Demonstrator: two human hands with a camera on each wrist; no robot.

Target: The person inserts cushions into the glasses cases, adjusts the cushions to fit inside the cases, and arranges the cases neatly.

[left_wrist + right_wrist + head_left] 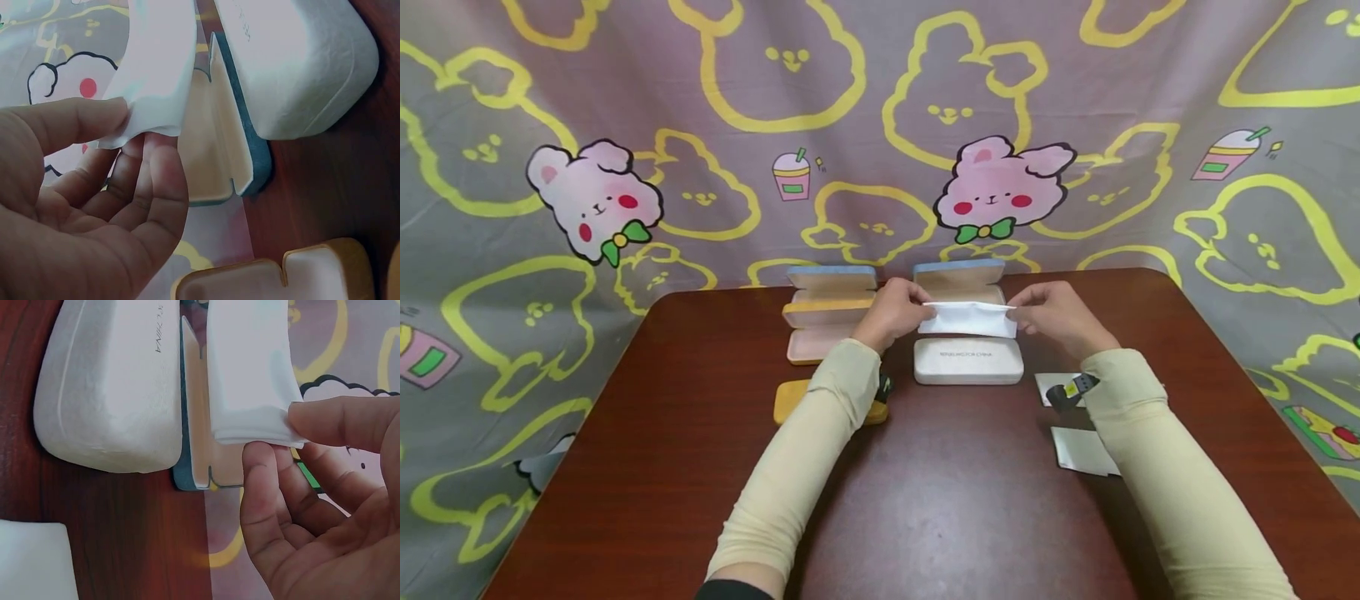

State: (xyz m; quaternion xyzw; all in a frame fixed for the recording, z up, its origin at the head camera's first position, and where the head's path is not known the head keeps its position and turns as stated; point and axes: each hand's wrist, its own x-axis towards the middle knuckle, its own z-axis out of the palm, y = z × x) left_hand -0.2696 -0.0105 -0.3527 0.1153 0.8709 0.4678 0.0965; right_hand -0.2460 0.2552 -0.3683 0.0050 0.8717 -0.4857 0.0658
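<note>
A folded white cloth [967,319] is stretched between both hands above the table. My left hand [895,312] pinches its left end between thumb and fingers, as the left wrist view also shows. At the other end, my right hand [1060,315] pinches the cloth [253,375] the same way. Behind it stands an open blue glasses case [958,273] with a beige lining, partly hidden by the cloth. A closed white glasses case [967,362] with dark lettering lies just in front, apart from both hands.
Left of the hands stand an open blue case [832,277] and an open yellow case [827,313]. A closed yellow case [791,400] lies partly under the left forearm. Two flat white pieces [1081,451] lie by the right forearm. A patterned curtain [865,100] hangs behind the table [940,517].
</note>
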